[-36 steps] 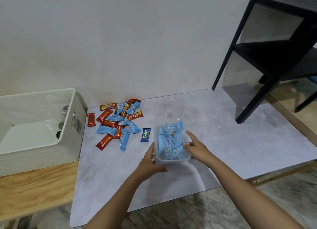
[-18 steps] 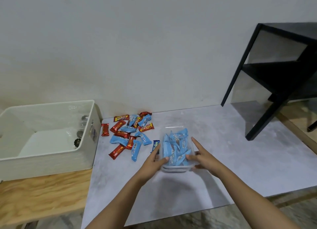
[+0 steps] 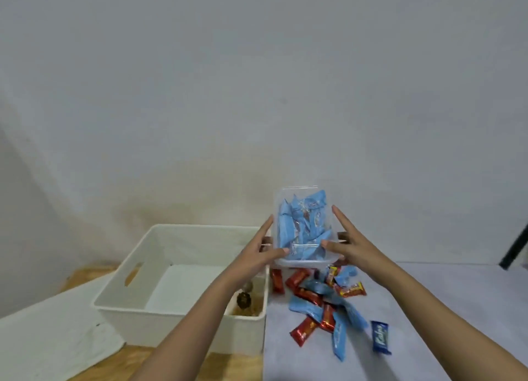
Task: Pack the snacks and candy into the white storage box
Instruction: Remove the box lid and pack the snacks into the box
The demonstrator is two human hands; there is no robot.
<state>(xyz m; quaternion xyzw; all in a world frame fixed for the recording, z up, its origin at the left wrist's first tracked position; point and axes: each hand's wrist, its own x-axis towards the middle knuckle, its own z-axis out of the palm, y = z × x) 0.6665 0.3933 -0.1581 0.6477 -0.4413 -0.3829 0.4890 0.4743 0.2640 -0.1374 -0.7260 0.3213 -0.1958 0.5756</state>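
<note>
Both hands hold a clear container (image 3: 303, 263) in the air between them, well above the tabletop (image 3: 457, 309). The left hand (image 3: 257, 255) grips its left side and the right hand (image 3: 351, 246) its right side, each with the forefinger straight up along the wall and the thumb pressed on the near face. The container is packed with blue-wrapped snacks (image 3: 303, 226). Below the left hand and forearm sits the white storage box (image 3: 171, 332), open, with a few small round things in its near right corner. Below the right hand, loose red and blue candies (image 3: 320, 297) lie scattered on the tabletop, a dark blue bar (image 3: 381, 336) nearest the right forearm.
</note>
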